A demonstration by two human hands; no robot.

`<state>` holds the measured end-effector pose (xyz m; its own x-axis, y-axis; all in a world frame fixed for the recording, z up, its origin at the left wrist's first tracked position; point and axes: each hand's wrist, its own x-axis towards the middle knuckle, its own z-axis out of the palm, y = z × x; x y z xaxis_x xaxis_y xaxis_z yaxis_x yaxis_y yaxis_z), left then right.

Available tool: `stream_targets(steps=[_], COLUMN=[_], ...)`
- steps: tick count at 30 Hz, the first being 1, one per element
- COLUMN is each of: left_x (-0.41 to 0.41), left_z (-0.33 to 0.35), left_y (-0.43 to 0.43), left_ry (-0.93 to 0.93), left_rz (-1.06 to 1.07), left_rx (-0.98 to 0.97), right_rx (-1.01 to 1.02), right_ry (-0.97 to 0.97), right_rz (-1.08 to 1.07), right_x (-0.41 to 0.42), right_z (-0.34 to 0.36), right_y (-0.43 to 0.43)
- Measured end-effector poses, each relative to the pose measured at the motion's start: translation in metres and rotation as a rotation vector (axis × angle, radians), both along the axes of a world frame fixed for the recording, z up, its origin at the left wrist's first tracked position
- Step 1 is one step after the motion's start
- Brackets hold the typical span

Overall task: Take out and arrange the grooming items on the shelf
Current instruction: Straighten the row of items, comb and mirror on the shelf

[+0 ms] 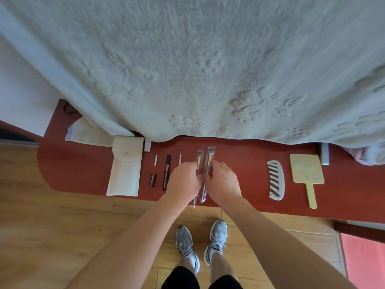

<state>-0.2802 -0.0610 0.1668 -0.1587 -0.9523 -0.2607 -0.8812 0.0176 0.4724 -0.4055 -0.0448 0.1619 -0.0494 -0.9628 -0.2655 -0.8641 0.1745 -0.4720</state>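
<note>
Left hand (184,178) pinches left brush (199,158), right hand (224,182) pinches right brush (210,156); long axes parallel, bristles away, well left of comb (276,180)

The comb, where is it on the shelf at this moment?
In the head view the comb lies flat on the red shelf, to the right, just left of the yellow hand mirror.

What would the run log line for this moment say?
phase: arranging | left hand: pinches left brush | right hand: pinches right brush | on shelf: pouch, comb, mirror
</note>
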Motion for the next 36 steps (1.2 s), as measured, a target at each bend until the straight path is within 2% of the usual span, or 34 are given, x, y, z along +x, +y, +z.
stream_targets(steps=[36], left_x=[-0.033], left_z=[-0.01], left_y=[-0.002], left_ry=[0.077], left_rz=[0.024], left_rx=[-0.026], right_rx=[0.035], right_ry=[-0.002], right_rz=[-0.087], right_x=[-0.031], right_z=[-0.013], right_y=[0.009])
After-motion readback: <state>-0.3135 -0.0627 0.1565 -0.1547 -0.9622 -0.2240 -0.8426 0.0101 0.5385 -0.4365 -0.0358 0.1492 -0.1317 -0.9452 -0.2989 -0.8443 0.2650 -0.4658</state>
